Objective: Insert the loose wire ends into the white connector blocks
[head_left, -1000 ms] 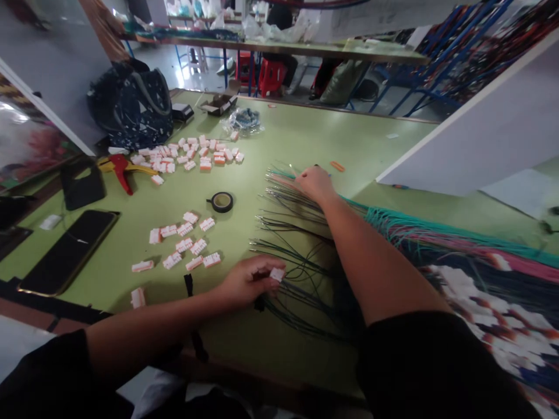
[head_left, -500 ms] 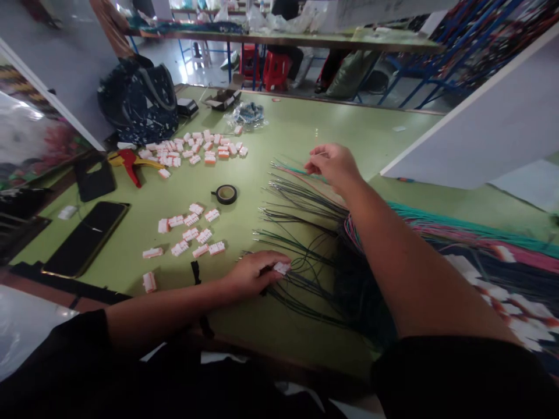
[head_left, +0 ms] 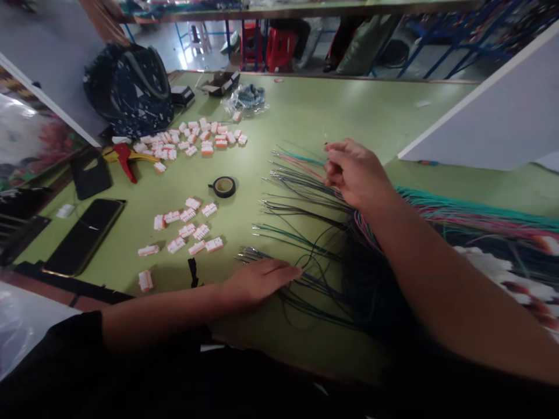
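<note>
My left hand [head_left: 262, 280] is curled low over the table, back up, fingers together. The white connector it held a moment ago is hidden beneath the palm and fingers. Metal-tipped dark wires [head_left: 251, 251] stick out beside it, and others run under the fingers to the right. My right hand [head_left: 356, 171] is closed in a pinch above the far end of the wire fan. Teal wires [head_left: 301, 157] run into its fingertips; the exact grip is blurred. Groups of black wires [head_left: 297, 208] and green wires [head_left: 279, 233] lie between the hands.
White-and-orange connectors lie in a near group [head_left: 187, 230] and a far pile [head_left: 192, 139]. Black tape [head_left: 224, 187], a phone [head_left: 85, 237], a red-yellow tool [head_left: 126, 160] and a dark bag [head_left: 131, 87] are leftward. A white panel [head_left: 493, 110] stands right.
My right hand has shifted right along the teal wires and closed more. My left hand has turned over so the white connector no longer shows. The view has tipped downward.
</note>
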Motion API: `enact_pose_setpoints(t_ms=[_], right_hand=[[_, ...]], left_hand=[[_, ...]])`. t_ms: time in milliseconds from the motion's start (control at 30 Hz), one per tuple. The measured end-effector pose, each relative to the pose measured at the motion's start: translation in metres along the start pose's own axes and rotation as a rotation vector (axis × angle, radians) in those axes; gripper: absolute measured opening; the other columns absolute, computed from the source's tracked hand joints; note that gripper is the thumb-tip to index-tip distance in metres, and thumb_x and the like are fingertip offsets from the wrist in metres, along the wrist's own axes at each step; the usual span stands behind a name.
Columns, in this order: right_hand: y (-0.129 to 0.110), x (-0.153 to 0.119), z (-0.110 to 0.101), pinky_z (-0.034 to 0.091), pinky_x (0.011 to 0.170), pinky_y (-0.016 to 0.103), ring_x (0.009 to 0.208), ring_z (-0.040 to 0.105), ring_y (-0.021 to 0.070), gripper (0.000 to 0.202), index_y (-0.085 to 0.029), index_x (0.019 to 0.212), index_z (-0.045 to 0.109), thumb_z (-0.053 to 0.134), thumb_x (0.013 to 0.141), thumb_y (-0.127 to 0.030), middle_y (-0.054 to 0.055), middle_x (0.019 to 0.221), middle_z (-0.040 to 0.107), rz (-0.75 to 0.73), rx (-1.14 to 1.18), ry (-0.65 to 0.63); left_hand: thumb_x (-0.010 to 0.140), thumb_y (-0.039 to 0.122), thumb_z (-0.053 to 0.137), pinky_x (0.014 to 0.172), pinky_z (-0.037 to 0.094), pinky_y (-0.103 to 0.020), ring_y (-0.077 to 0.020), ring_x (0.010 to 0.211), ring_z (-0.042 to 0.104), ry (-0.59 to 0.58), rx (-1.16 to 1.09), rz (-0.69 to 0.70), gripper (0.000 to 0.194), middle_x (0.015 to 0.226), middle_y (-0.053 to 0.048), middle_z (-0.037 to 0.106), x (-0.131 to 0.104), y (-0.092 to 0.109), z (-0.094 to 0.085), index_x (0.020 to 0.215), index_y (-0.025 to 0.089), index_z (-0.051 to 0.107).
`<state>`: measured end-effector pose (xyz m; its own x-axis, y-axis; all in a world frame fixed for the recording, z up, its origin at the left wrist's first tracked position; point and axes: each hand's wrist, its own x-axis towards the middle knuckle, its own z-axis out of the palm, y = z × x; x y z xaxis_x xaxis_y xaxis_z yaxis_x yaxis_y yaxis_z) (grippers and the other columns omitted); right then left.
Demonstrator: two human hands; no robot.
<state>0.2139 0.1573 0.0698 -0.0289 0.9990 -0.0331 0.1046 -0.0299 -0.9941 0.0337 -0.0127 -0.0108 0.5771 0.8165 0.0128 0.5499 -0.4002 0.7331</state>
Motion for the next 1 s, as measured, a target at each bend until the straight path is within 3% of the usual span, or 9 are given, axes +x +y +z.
enact_pose_setpoints(t_ms=[167, 300, 400, 533, 767, 1000], right_hand=[[-0.006, -0.016, 0.003, 0.033, 0.041, 0.022, 0.040, 0.035, 0.0055, 0.002, -0.019, 0.078, 0.057, 0.056, 0.077, -0.021, -0.009, 0.045, 0.041, -0.184, -0.086, 0.034], [-0.013, -0.025, 0.005, 0.036, 0.043, 0.022, 0.040, 0.042, 0.0045, 0.010, -0.018, 0.069, 0.054, 0.053, 0.075, -0.010, -0.007, 0.050, 0.050, -0.203, -0.081, 0.099], [-0.013, -0.025, 0.006, 0.032, 0.039, 0.023, 0.037, 0.039, 0.0038, 0.016, -0.018, 0.066, 0.052, 0.050, 0.074, -0.004, -0.007, 0.048, 0.048, -0.222, -0.074, 0.111], [-0.011, -0.022, 0.006, 0.024, 0.036, 0.023, 0.033, 0.033, 0.0027, 0.017, -0.017, 0.065, 0.051, 0.049, 0.074, -0.003, -0.009, 0.045, 0.045, -0.253, -0.050, 0.088], [-0.012, -0.022, 0.006, 0.019, 0.036, 0.023, 0.031, 0.029, 0.0019, 0.018, -0.017, 0.063, 0.052, 0.050, 0.073, -0.002, -0.010, 0.040, 0.043, -0.223, -0.055, 0.093], [-0.010, -0.030, 0.005, 0.020, 0.042, 0.023, 0.039, 0.034, 0.0026, 0.002, -0.016, 0.068, 0.063, 0.062, 0.067, -0.015, -0.008, 0.043, 0.044, -0.301, -0.188, 0.067]], left_hand=[[0.091, 0.027, 0.040, 0.096, 0.045, -0.031, -0.0158, 0.109, 0.058, 0.082, -0.059, 0.039, 0.031, 0.116, -0.005, 0.065, 0.003, 0.007, -0.008, 0.114, 0.019, 0.061], [0.084, 0.021, 0.051, 0.084, 0.050, -0.029, -0.0149, 0.094, 0.062, 0.210, -0.259, -0.058, 0.024, 0.108, -0.006, 0.067, 0.008, 0.018, -0.034, 0.104, 0.018, 0.063], [0.079, 0.013, 0.055, 0.063, 0.051, -0.024, -0.0088, 0.064, 0.061, 0.168, -0.522, -0.195, 0.026, 0.084, -0.003, 0.067, 0.020, 0.020, -0.060, 0.104, 0.014, 0.061], [0.073, 0.006, 0.061, 0.061, 0.051, -0.023, -0.0056, 0.056, 0.057, 0.128, -0.712, -0.243, 0.027, 0.071, 0.000, 0.061, 0.045, 0.018, -0.083, 0.100, 0.008, 0.060], [0.072, 0.004, 0.063, 0.064, 0.050, -0.021, -0.0047, 0.058, 0.058, 0.065, -0.837, -0.228, 0.034, 0.067, 0.002, 0.058, 0.072, 0.015, -0.088, 0.106, 0.008, 0.060], [0.074, -0.002, 0.058, 0.067, 0.051, -0.024, -0.0080, 0.062, 0.061, 0.024, -0.909, -0.270, 0.036, 0.067, 0.001, 0.058, 0.084, 0.010, -0.088, 0.109, 0.006, 0.058]])
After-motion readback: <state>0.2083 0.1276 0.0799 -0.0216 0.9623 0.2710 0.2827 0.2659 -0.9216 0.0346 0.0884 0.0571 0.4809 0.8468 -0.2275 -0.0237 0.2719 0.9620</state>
